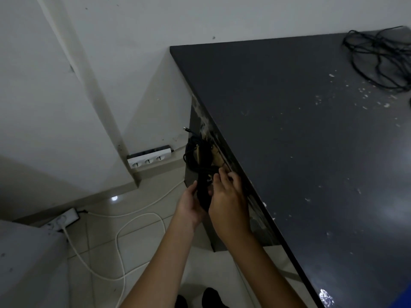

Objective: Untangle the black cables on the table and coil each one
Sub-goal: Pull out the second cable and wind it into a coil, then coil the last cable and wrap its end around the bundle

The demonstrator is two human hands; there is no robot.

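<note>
Head view: the cable bundle (200,161) hangs in the air at about 9 o'clock of the counter (311,141), just off its left edge and above the floor, with a plug end (186,130) sticking up at the bundle's 12 o'clock. The left grip (189,205) is wrapped round the bundle's lower waist. The right grip (229,194) has its fingertips curled in on the strands just above, seemingly pinching one.

A second loose tangle (378,58) lies on the counter at its far 1 o'clock corner, well apart from both hands.

The cable looks light, thin and limp, with some springiness, so loops are likely to slip open once released. The best hold is probably the gathered waist, all turns clamped together, while the free plug end is wound round. The smooth black sheath could slide through a slack hold.
</note>
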